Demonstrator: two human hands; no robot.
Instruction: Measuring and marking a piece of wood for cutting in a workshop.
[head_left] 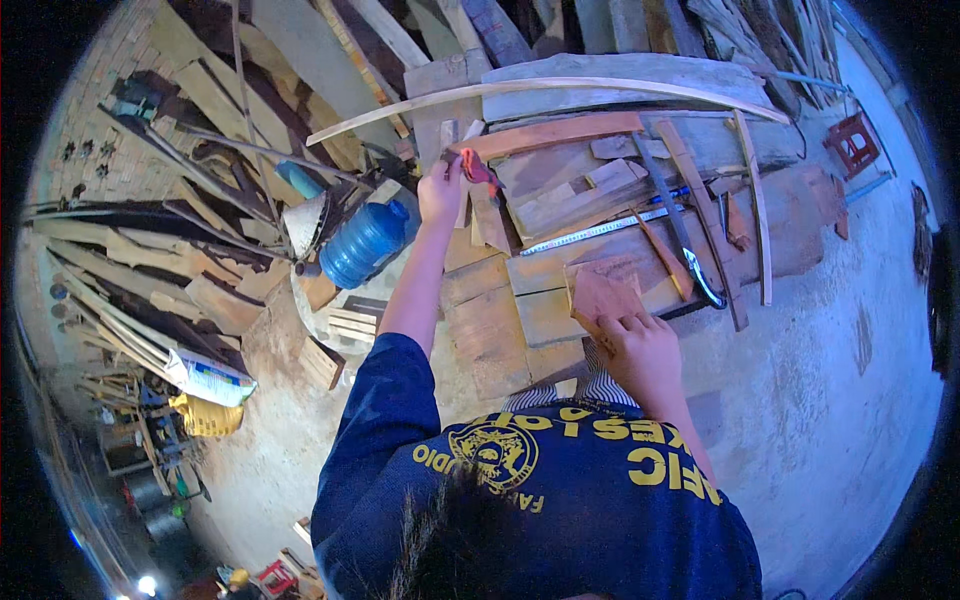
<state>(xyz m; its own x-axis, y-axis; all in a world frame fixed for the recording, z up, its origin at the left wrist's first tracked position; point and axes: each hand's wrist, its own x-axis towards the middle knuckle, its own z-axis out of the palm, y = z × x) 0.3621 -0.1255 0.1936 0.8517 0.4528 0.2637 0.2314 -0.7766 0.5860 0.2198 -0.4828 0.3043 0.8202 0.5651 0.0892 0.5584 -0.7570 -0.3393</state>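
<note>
My left hand (440,192) reaches up to the far end of the work boards, fingers closed on a small red item (475,168), perhaps a tool, beside a reddish plank (560,133). My right hand (630,355) grips the edge of a short brown wooden block (595,285) low on the stacked boards (480,330). Just past that block lie a white measuring tape (565,238), a handsaw (690,255), a tapered wooden piece (660,250) and several narrow strips. A long pale bent strip (650,85) spans the back of the boards.
A blue water jug (360,245) stands left of my left forearm. Piled timber and poles (170,250) crowd the left and back. A yellow container (205,415) and white sack (210,375) sit lower left. A red crate (852,140) stands at the right.
</note>
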